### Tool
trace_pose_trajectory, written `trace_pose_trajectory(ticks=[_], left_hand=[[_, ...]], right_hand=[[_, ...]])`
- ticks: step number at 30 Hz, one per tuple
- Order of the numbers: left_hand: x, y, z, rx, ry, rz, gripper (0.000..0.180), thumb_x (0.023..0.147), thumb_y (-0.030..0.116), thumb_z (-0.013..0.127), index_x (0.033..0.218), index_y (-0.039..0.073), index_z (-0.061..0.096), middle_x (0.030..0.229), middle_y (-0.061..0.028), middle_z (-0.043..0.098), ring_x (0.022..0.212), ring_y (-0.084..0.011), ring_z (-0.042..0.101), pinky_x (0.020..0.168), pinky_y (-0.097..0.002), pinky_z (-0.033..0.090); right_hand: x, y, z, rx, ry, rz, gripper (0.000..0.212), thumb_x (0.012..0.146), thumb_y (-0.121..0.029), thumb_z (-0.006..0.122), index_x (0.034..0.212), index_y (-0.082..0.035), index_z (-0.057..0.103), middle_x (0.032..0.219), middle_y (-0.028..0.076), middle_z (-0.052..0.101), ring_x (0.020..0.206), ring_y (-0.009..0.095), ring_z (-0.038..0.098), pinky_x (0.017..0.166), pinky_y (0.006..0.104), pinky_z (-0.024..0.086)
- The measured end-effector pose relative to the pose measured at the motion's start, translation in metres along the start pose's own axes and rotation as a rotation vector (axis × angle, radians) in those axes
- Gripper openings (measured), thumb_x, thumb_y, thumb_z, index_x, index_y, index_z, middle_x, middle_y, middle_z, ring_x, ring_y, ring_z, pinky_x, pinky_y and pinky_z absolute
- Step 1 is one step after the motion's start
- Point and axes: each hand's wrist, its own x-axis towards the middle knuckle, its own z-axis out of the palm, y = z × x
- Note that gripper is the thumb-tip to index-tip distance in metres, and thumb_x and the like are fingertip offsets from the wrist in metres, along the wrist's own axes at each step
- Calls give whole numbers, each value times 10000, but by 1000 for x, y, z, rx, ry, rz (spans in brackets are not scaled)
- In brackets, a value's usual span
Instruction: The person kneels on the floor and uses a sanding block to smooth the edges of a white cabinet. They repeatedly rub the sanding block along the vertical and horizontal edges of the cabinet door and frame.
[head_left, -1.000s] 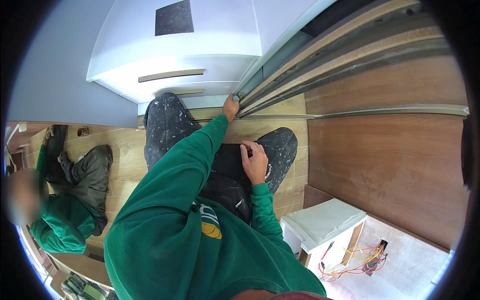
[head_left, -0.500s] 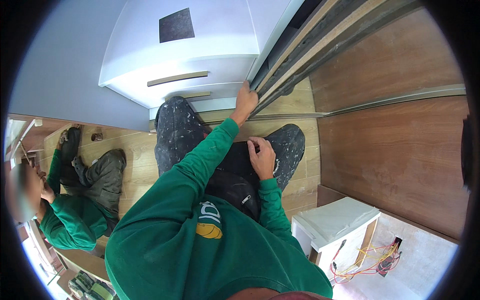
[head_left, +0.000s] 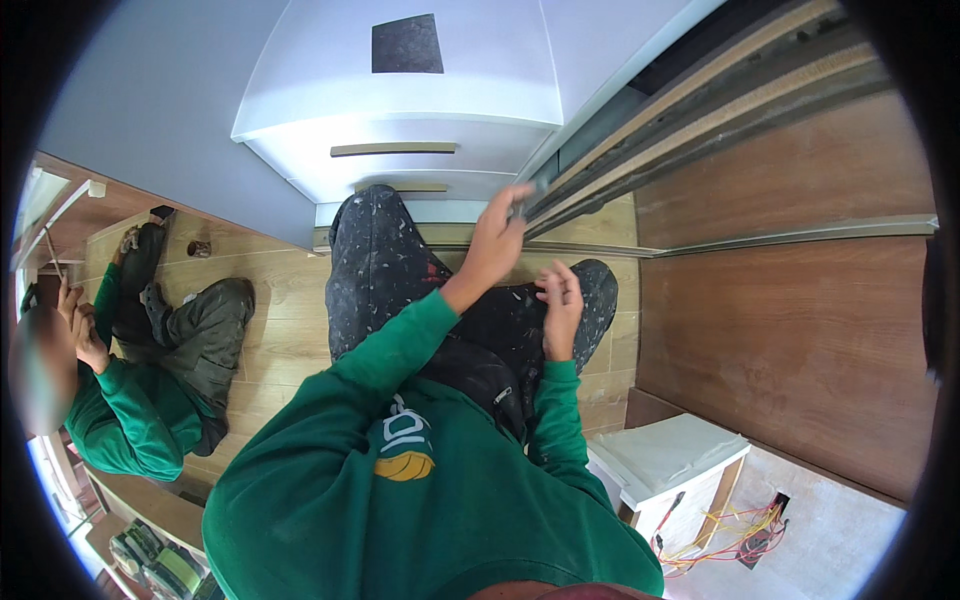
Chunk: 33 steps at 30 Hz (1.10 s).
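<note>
My left hand (head_left: 492,240) is raised beside the lower end of the sliding door panels (head_left: 690,115). Its fingers are bent, with a small greyish piece between them, too blurred to name. Over my right thigh hovers my right hand (head_left: 562,315), its fingers loosely curved and apart, with nothing visible in them. My knees, in dark paint-spotted trousers (head_left: 378,260), are spread before a white drawer unit (head_left: 400,170) with long handles (head_left: 392,149). Below the panels a metal floor track (head_left: 590,248) runs along the floor.
At the left a person (head_left: 150,400) in a green top sits on the wooden floor (head_left: 285,300), hands near the face. Brown wood panels (head_left: 780,320) stand at the right. Behind my right elbow are a white box-like cabinet (head_left: 670,455) and loose red and yellow wires (head_left: 745,530).
My left hand has come away from the panel edge, back toward me. My right hand has shifted right and its fingers have lifted. The view has shifted, and the other person's hands have moved.
</note>
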Motion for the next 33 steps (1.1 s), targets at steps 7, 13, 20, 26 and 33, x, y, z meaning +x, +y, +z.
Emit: trace_pose_trajectory(ticks=[7,13,20,26,33], left_hand=[[-94,-32,-2,-343,-387,-526,336,977,13,584,1302,-4,667,1178,-54,698,1090,-134,652,948,-319,524],[-15,-11,13,13,-67,-25,608,1086,215,627,1600,-26,409,1616,-236,462,1502,-340,457,1232,-432,371],[46,-12,73,111,51,249,818,1145,437,462,1713,-21,93,1781,-298,38,1659,-430,83,1336,-516,135],[48,-27,85,70,122,280,863,1123,497,474,1713,-17,111,1780,-296,57,1650,-458,104,1321,-606,102],[38,-48,84,155,210,269,760,1154,467,399,1699,-27,207,1763,-277,188,1615,-443,246,1312,-503,217]], right_hand=[[8,-19,-36,3,-180,62,198,1098,-214,668,1073,-26,723,960,-22,685,871,70,588,804,242,467],[-8,-40,-68,-81,384,-99,306,1106,-248,664,847,-87,629,822,-78,573,763,29,463,683,233,377],[-26,7,-65,-261,551,-235,392,1105,-278,665,807,-42,569,796,-50,513,765,75,421,671,285,382],[-25,3,-62,-295,552,-223,380,1107,-266,662,827,-18,598,810,-41,534,774,79,431,678,288,393],[-23,9,-70,-293,540,-204,380,1108,-264,662,833,-9,602,799,-40,529,764,81,426,666,288,385]])
